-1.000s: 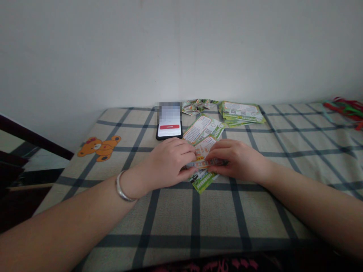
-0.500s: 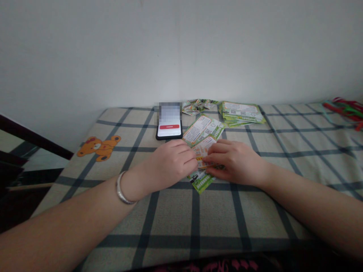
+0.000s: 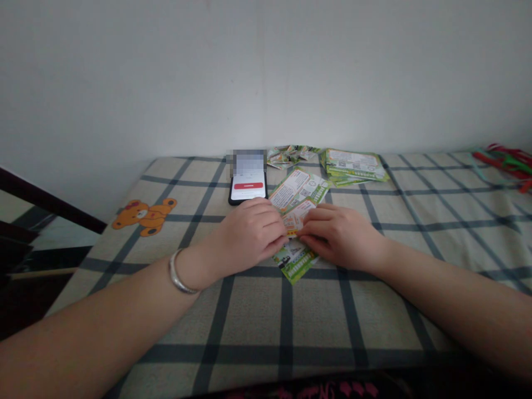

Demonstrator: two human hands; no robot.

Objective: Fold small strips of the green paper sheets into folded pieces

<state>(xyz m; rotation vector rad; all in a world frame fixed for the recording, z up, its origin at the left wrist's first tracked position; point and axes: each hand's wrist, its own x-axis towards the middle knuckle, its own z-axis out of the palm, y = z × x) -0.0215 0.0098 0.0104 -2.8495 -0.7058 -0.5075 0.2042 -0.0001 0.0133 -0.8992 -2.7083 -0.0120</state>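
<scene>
Shifting slightly forward, the left hand [image 3: 255, 230] is now overlapping the near edge of the phone [image 3: 248, 192] in view, and the orange-printed leaflet [image 3: 294, 220] is showing its near edge higher between the hands. Both it and the right hand [image 3: 343, 235] are grasping that leaflet with curled fingers. Beyond them on the counter [image 3: 253, 321], small folded papers [image 3: 291, 156] and a leaflet stack [image 3: 353, 162] are lying.

The left hand [image 3: 258, 231] and right hand [image 3: 343, 234] hold 1 printed leaflet [image 3: 293, 220] over the checked tablecloth [image 3: 253, 321], near a lit smartphone [image 3: 248, 191].
</scene>
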